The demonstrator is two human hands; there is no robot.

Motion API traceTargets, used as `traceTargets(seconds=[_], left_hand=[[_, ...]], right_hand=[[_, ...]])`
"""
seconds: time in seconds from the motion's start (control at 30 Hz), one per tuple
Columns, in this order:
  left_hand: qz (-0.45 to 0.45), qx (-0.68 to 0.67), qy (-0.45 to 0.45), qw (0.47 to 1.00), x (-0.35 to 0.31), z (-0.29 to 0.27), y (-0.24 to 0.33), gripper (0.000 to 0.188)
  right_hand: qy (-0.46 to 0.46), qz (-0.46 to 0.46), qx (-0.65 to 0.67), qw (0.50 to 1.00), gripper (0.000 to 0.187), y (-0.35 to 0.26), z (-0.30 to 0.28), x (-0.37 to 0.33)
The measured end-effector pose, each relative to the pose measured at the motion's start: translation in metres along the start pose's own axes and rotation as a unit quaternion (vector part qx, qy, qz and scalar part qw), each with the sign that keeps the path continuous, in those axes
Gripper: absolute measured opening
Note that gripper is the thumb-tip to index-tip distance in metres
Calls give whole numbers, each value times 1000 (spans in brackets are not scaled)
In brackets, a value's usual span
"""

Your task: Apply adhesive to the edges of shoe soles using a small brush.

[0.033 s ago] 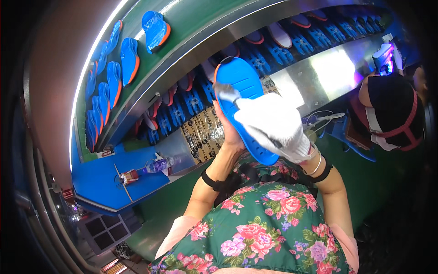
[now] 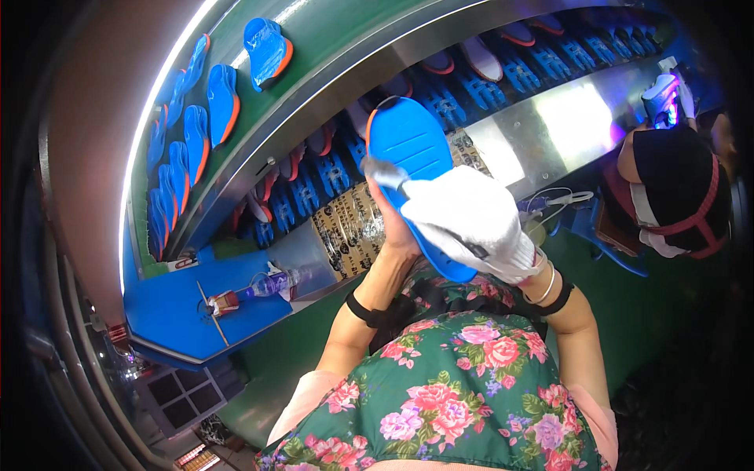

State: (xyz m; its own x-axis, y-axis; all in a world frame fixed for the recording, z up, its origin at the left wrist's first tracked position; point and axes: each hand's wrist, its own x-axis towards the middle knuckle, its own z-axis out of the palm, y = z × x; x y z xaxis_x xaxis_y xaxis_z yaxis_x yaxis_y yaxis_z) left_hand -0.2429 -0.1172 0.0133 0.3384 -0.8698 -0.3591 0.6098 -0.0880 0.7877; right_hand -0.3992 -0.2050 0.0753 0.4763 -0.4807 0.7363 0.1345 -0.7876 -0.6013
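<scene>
Blue sole [image 2: 416, 141]'s held up at a tilt in front of the floral apron [image 2: 440, 400], gripped by the bare left hand [image 2: 395, 228], fingers mostly hidden behind it. White-gloved right hand [image 2: 469, 208] has its fingers closed around a brush [image 2: 385, 174], bristles by the sole's left edge, can't tell if touching. Over left, a cup [image 2: 225, 303] and bottle [image 2: 269, 284] are on the blue bench [image 2: 161, 314].

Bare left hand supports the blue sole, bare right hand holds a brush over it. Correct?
Not quite: the right hand isn't bare; the head view shows it in a white glove. The rest stands: the bare left hand supports the blue sole, and the right holds a brush over it.
</scene>
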Motion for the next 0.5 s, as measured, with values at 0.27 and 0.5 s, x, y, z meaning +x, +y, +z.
traceTargets(seconds=[0.27, 0.5], left_hand=[[25, -50, -4, 998, 12, 10, 18, 102], [33, -42, -63, 997, 17, -8, 21, 101]], right_hand=[[44, 2, 27, 999, 30, 17, -2, -2], [52, 84, 145, 984, 21, 7, -1, -7]])
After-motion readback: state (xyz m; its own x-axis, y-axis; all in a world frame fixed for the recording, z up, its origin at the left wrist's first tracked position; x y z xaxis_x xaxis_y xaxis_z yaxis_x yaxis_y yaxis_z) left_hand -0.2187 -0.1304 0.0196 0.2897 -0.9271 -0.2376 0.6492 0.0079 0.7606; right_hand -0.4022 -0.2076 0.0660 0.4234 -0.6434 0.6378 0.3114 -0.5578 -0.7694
